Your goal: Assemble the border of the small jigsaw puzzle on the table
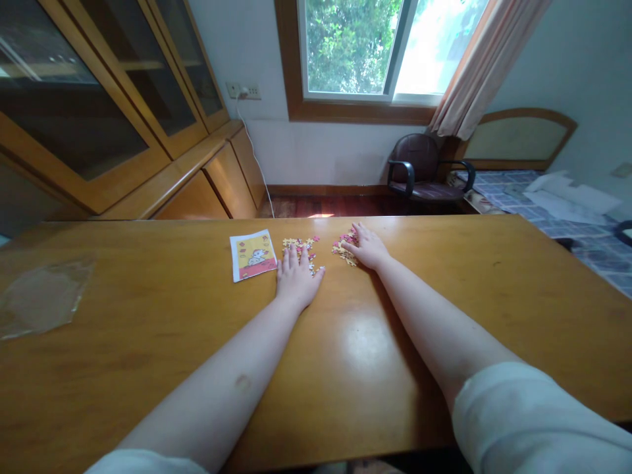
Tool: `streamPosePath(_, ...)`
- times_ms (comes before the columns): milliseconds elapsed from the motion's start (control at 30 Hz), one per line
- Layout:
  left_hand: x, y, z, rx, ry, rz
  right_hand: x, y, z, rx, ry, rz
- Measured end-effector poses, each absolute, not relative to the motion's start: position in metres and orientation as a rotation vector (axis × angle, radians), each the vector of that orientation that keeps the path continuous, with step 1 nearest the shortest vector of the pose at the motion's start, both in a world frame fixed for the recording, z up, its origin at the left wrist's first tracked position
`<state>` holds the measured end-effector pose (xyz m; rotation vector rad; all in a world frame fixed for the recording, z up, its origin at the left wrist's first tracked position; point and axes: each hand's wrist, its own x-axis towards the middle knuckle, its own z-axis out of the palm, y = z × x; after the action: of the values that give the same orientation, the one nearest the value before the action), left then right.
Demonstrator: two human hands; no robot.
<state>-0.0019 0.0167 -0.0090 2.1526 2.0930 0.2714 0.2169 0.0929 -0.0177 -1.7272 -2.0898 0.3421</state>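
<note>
Small jigsaw puzzle pieces lie in two loose clusters near the far side of the wooden table. My left hand (296,278) rests palm down over the left puzzle pieces (306,244), its fingers stretched out and partly covering them. Over the right puzzle pieces (345,253) my right hand (368,248) lies with its fingers spread. Both clusters mix yellow, pink and pale pieces. Just left of my left hand is a picture card (253,255) showing a white animal figure on yellow and pink. What lies beneath the palms is hidden.
A clear plastic bag (42,299) lies on the left of the wooden table (375,395). Beyond the far edge are an office chair (424,168), a bed (557,207) and a window. Glass-doored cabinets (123,85) stand at the left, a white cord (255,155) hanging beside them.
</note>
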Motion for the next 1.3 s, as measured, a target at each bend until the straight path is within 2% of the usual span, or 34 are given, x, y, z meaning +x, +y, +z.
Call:
streamPosePath(200, 0.001, 0.019, -0.011, 2.123, 2.169, 0.263, 0.221, 0.126, -0.007, -1.524, -2.393, 0.401)
streamPosePath(500, 0.011, 0.065, -0.012, 2.071, 2.261, 0.301, 0.218, 0.110, -0.011, -1.125, -2.654, 0.388)
streamPosePath(967, 0.014, 0.113, -0.016, 2.465, 1.786, 0.214, 0.209, 0.067, -0.009, -1.230, -2.676, 0.355)
streamPosePath(1300, 0.017, 0.124, -0.012, 2.510, 1.678, 0.179, 0.193, 0.023, -0.003, -1.592, -2.512, 0.336)
